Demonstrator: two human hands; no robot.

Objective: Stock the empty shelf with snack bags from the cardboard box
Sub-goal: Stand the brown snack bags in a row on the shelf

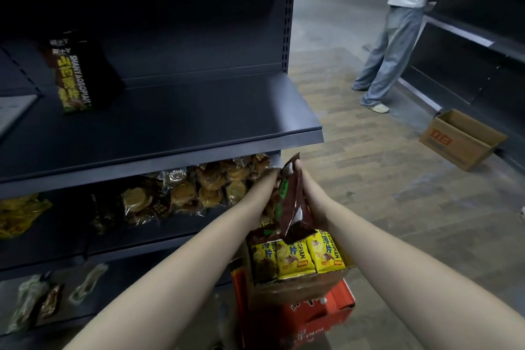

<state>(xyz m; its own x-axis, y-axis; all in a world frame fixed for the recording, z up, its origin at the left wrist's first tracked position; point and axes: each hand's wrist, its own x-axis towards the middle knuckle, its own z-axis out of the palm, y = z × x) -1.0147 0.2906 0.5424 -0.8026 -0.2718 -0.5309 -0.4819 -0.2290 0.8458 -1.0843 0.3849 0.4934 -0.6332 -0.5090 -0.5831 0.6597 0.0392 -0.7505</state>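
Dark grey shelving unit (176, 37), filling left half and upper centre of frame, back panel and slotted upright at its right edge. Upper shelf (181, 119), centre of frame, nearly bare: one upright snack bag (75, 77), yellow and dark, lettered SHANYAOSOPIAN, at upper left, near back panel. Wood-pattern floor (369, 179), right half of frame. Middle shelf (159, 230), centre left: heap of clear-wrapped round pastries (199, 187) under front lip of upper shelf; crumpled yellow packet (20, 214) at far left edge. Second person (397, 25), upper right, pale top and light jeans, standing at another dark rack. Cardboard box (295, 284), lower centre, open, resting on red crate (312, 318); row of yellow snack bags (298, 258) standing upright inside. Second cardboard box (461, 139), right of frame, open, on floor beside far rack. Lowest shelf at lower left: few pale and brown packets (37, 301), blurred. Brown snack bag (291, 199), centre, raised just above cardboard box, below front edge of upper shelf. Left hand (270, 187) pressed on left face of brown bag, right hand (305, 193) closed on right face, fingertips at top seal; hands brought together, bag clamped between.
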